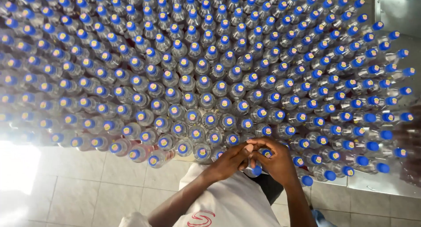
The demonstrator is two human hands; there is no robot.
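A pale tiled floor (79, 187) fills the lower left, washed out by glare at the edge. Above it a huge crowd of clear plastic bottles with blue caps (210, 69) stands packed upright, spreading across the whole view. At the near edge of the crowd, the left hand (230, 159) has its fingers curled round a bottle (255, 169) held close to the body, blue cap showing below. The right hand (276, 159) closes over the same bottle from the other side, fingertips meeting the left's.
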